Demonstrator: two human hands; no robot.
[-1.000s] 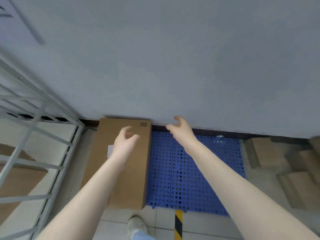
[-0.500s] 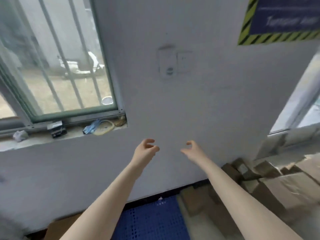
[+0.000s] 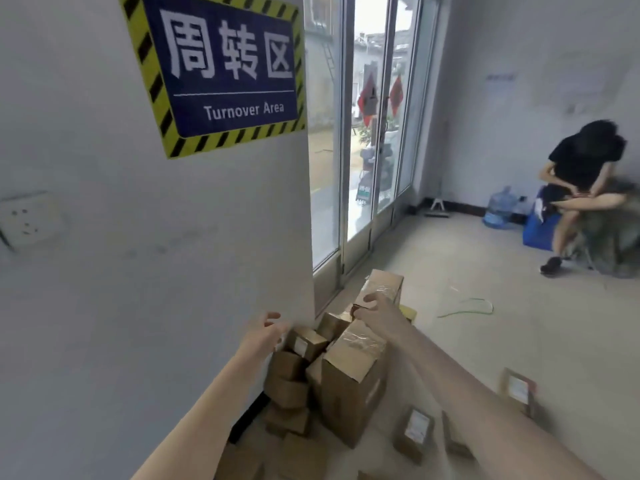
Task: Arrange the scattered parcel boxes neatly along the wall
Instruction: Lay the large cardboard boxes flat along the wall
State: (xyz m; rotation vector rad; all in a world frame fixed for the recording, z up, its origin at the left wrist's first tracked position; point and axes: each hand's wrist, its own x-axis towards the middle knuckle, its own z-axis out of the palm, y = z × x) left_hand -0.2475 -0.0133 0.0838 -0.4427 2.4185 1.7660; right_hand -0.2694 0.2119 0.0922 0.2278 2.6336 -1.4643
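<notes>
view swung rightward, away from the flat carton on the blue mat, onto the heap of parcel boxes (image 3: 332, 372) at the wall (image 3: 138, 271) corner beside the glass door (image 3: 363, 133). left hand (image 3: 263, 332) open, empty, near the wall edge. right hand (image 3: 375, 308) spread, reaching onto the taped tall box (image 3: 382, 289) atop the heap, not yet clamped. judged: next pickup beginning; most boxes still scattered on the floor (image 3: 485, 341).

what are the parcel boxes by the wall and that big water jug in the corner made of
Parcel boxes: brown corrugated cardboard by the look, matte, with folded flaps; glossy clear tape wrinkles across several tops, and white paper labels show on some. Water jug: looks like translucent blue-tinted plastic, though it is far off and slightly blurred.
</notes>
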